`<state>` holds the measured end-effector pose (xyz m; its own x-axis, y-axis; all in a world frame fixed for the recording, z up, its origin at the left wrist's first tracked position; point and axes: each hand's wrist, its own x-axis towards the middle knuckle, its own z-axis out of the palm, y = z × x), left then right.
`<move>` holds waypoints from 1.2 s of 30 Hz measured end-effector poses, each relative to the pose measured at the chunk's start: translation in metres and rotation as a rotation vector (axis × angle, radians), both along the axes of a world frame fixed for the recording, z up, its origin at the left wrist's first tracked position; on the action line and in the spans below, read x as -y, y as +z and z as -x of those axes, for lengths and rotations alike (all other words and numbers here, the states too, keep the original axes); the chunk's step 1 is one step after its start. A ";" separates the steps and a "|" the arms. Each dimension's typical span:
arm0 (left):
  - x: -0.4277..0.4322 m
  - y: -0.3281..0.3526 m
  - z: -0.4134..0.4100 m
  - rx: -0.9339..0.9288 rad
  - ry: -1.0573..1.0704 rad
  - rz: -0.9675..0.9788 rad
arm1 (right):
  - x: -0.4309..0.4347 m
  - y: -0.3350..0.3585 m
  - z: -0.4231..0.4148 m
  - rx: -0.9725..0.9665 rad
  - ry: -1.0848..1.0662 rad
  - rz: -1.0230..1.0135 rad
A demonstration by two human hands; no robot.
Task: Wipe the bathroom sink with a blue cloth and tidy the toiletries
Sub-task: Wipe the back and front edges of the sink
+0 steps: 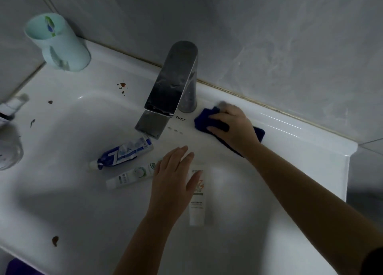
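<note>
The right hand [232, 127] lies flat on the blue cloth [204, 119], right of centre in the frame, pressing it to the sink's back ledge just beside the base of the chrome faucet [172, 88]; its grip is a spread palm with fingers over the cloth rather than a pinch. The left hand [176, 181] hovers low in the middle of the frame, its grip wide and holding nothing. It hangs over the white sink [62, 192], where three tubes lie: a blue-and-white toothpaste tube [124, 152], a white tube with green print [130, 176] and a white tube with orange print [196, 202] partly under the thumb. Whether the palm touches any of them is hard to tell. Brown stains [122, 86] dot the rim. A pale green cup [60, 45] stands at upper left.
</note>
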<state>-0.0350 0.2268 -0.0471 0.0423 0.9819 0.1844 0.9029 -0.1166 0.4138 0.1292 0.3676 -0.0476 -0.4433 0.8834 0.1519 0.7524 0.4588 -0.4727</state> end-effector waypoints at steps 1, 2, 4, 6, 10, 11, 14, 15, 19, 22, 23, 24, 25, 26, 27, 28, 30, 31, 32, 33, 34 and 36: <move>0.000 0.000 0.002 -0.010 -0.002 -0.001 | -0.012 0.001 0.012 -0.026 -0.052 -0.001; 0.000 0.000 0.003 -0.010 -0.001 -0.001 | -0.018 0.001 0.021 -0.038 -0.071 -0.014; 0.001 0.000 0.004 0.006 0.008 0.009 | -0.011 -0.002 0.016 -0.008 -0.035 -0.008; 0.000 0.001 0.004 0.014 0.012 0.039 | 0.014 -0.003 -0.011 0.034 0.000 0.001; 0.000 -0.001 0.000 0.014 -0.015 0.045 | 0.027 -0.005 -0.030 0.044 -0.073 -0.098; -0.001 -0.001 0.000 0.008 -0.024 0.038 | 0.014 -0.006 -0.017 0.039 -0.090 -0.120; -0.006 -0.002 -0.002 -0.033 -0.033 0.019 | -0.020 -0.008 0.024 0.046 -0.096 -0.201; -0.009 -0.002 -0.004 -0.045 -0.035 0.016 | -0.022 -0.009 0.026 0.054 -0.091 -0.221; -0.033 -0.005 -0.019 -0.060 -0.121 0.005 | 0.016 -0.006 -0.042 0.070 -0.255 -0.209; -0.058 -0.010 -0.032 -0.133 -0.210 0.030 | 0.055 0.001 -0.104 0.074 -0.550 -0.164; -0.064 -0.013 -0.033 -0.163 -0.232 0.045 | 0.061 0.001 -0.112 0.064 -0.629 -0.156; -0.069 -0.016 -0.034 -0.184 -0.252 0.057 | 0.062 0.000 -0.112 0.053 -0.675 -0.151; -0.071 -0.019 -0.033 -0.195 -0.268 0.064 | 0.057 -0.002 -0.104 0.041 -0.674 -0.151; -0.072 -0.024 -0.031 -0.201 -0.285 0.066 | 0.049 -0.003 -0.088 0.032 -0.630 -0.156; -0.072 -0.027 -0.028 -0.203 -0.302 0.064 | 0.038 -0.004 -0.069 0.029 -0.561 -0.164; -0.072 -0.030 -0.026 -0.203 -0.313 0.057 | 0.027 -0.005 -0.048 0.032 -0.480 -0.170; -0.073 -0.033 -0.022 -0.207 -0.324 0.051 | 0.011 -0.008 -0.017 0.037 -0.351 -0.162; -0.075 -0.032 -0.022 -0.208 -0.330 0.049 | 0.011 -0.009 -0.014 0.045 -0.321 -0.154; -0.075 -0.031 -0.022 -0.209 -0.334 0.042 | 0.014 -0.009 -0.022 0.050 -0.326 -0.155; -0.075 -0.029 -0.023 -0.206 -0.334 0.033 | 0.023 -0.010 -0.038 0.044 -0.376 -0.164; -0.075 -0.027 -0.025 -0.201 -0.331 0.027 | 0.035 -0.009 -0.060 0.031 -0.481 -0.163; -0.074 -0.024 -0.028 -0.181 -0.322 0.023 | 0.065 -0.005 -0.107 0.012 -0.783 -0.114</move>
<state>-0.0066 0.3009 -0.0707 0.3793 0.9170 0.1233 0.8806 -0.3987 0.2563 0.2363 0.3024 -0.0528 0.2988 0.9183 0.2596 0.8811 -0.1610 -0.4446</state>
